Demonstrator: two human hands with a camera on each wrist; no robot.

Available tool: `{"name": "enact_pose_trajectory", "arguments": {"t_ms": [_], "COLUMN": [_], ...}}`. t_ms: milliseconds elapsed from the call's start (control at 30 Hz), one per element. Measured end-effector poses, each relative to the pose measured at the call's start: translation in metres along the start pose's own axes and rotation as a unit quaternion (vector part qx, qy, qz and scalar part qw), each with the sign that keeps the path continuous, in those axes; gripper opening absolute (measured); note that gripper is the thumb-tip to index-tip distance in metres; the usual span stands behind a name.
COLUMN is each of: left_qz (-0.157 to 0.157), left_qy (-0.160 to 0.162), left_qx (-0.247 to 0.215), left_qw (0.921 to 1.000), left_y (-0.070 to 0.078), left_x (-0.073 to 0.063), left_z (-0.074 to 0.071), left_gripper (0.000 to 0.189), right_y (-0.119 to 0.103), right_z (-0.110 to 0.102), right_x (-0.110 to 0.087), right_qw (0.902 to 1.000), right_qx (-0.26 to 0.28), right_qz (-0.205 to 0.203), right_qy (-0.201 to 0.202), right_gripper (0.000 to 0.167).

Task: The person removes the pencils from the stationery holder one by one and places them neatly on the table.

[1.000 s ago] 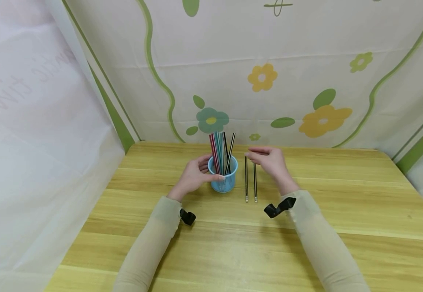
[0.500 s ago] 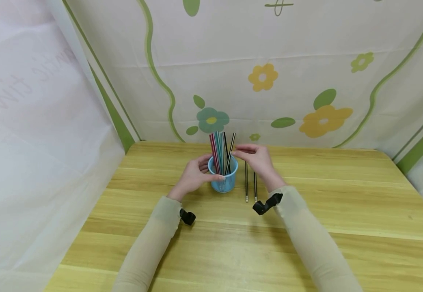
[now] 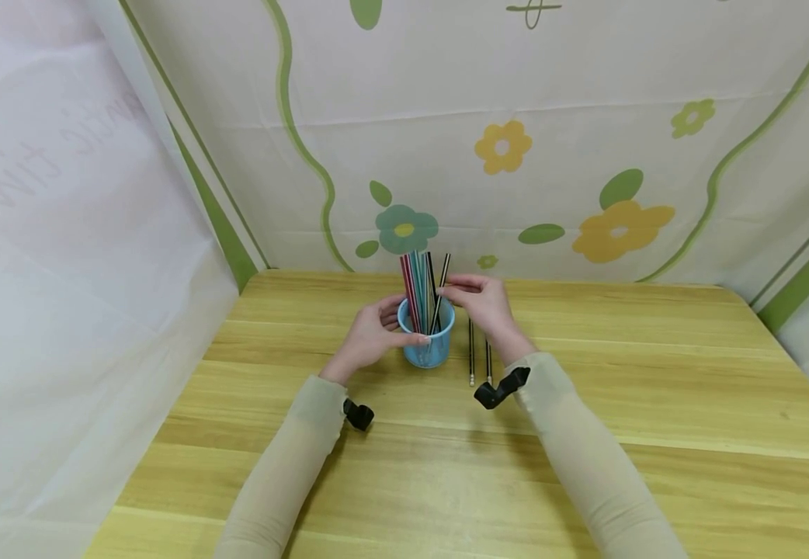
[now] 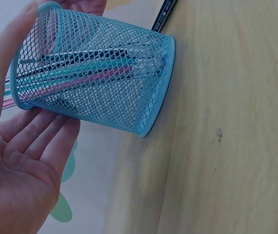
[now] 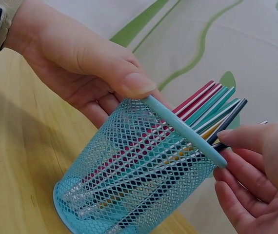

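Note:
A light blue mesh pencil cup (image 3: 424, 356) stands upright on the table, holding several pencils in red, teal and black (image 5: 197, 109). My left hand (image 3: 369, 338) grips the cup from the left, its thumb at the near rim and its fingers round the far side. At the cup's right rim, my right hand (image 3: 484, 303) pinches a black striped pencil (image 3: 445, 268) that leans in the cup. In the left wrist view, the left palm (image 4: 22, 180) faces the mesh wall. The pencils' lower ends show through the mesh.
Two black striped pencils (image 3: 471, 353) lie side by side on the wooden table (image 3: 404, 481), right of the cup and partly under the right hand and wrist. A white flower-printed cloth (image 3: 446, 78) hangs behind the table's far edge.
My right hand has moved left from above the two lying pencils to the cup and now pinches a black pencil there. The left hand and cup have stayed put.

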State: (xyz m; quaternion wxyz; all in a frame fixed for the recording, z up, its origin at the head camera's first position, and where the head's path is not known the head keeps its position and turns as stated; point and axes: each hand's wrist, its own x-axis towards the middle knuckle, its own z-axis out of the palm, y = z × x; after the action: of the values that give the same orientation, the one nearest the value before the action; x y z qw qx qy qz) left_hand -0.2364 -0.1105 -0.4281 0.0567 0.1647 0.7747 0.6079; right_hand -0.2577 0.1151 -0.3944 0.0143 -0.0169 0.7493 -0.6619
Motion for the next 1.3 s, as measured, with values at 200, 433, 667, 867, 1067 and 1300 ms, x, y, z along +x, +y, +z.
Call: {"name": "enact_pose_trajectory", "arguments": {"t_ms": [200, 433, 667, 867, 1067, 1300], "left_qz": [0.0, 0.006, -0.001, -0.007, -0.009, -0.01], "left_qy": [0.0, 0.001, 0.002, 0.003, 0.002, 0.004], "left_qx": [-0.003, -0.004, 0.004, 0.009, 0.01, 0.011], "left_qw": [1.0, 1.0, 1.0, 0.9999, 0.9999, 0.9999], "left_y": [0.001, 0.002, 0.002, 0.002, 0.002, 0.001], "left_x": [0.001, 0.001, 0.0, 0.0, -0.001, -0.002], "left_z": [0.0, 0.0, 0.0, 0.0, -0.001, 0.0], "left_gripper": [0.081, 0.081, 0.083, 0.085, 0.087, 0.089], "right_y": [0.0, -0.004, -0.017, -0.033, -0.049, -0.062], "right_z": [0.001, -0.003, -0.012, -0.024, -0.038, -0.055], "right_x": [0.0, 0.0, -0.001, -0.003, -0.007, -0.013], "right_qw": [1.0, 0.9998, 0.9973, 0.9929, 0.9829, 0.9752], "right_qx": [0.001, 0.006, 0.042, 0.065, 0.128, 0.165], "right_qz": [-0.006, -0.011, -0.046, -0.077, -0.103, -0.112], "right_qy": [0.005, 0.016, 0.038, 0.063, 0.082, 0.096], "right_gripper": [0.035, 0.036, 0.039, 0.039, 0.031, 0.03]}}
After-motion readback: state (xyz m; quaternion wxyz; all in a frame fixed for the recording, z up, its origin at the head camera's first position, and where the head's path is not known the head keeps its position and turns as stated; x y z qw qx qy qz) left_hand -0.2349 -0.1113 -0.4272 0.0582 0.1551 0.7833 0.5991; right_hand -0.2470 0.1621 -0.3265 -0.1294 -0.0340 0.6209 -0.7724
